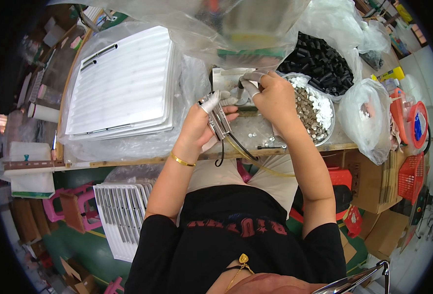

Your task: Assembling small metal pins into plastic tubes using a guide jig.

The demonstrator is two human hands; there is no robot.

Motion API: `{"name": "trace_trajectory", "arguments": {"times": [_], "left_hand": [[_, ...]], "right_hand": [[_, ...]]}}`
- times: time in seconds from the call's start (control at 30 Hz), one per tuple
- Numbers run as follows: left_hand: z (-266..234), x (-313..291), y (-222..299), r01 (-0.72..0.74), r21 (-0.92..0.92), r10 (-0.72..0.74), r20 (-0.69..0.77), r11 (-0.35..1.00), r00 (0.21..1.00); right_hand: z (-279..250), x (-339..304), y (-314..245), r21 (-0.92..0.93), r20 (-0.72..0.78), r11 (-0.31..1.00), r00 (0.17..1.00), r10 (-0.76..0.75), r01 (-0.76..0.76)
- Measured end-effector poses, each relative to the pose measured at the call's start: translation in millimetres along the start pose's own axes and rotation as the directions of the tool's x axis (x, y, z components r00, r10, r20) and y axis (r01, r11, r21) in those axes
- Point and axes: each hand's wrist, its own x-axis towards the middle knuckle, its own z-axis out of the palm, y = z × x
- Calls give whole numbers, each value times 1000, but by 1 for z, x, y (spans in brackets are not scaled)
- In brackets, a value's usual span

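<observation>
My left hand is closed around a small bundle of shiny silver tubes, with pale covers on some fingertips. Just right of it, my right hand bends down over a small metal fixture on the bench. Its covered thumb and fingers are closed together near a dark piece; what they grip cannot be made out. Black and yellowish hoses hang over the bench edge below my hands. Small loose round bits lie beside my right forearm.
Stacked white ribbed trays carry a few tubes at left. A round tub of white and brownish discs stands right, before a bag of black cylindrical pieces. Clear plastic hangs ahead. Another tube-filled tray sits below the bench.
</observation>
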Motion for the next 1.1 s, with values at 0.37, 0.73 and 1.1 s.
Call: {"name": "trace_trajectory", "arguments": {"times": [0.37, 0.73, 1.1], "left_hand": [[-3, 5, -4, 353, -223, -259, 361, 909, 896], [16, 41, -17, -214, 943, 484, 316, -254, 816], [16, 46, -22, -240, 952, 504, 303, -188, 809]], "right_hand": [[3, -27, 2, -37, 47, 711, 712, -701, 702], [18, -18, 13, 516, -208, 856, 964, 168, -38], [18, -2, 4, 114, -233, 977, 961, -149, 180]]}}
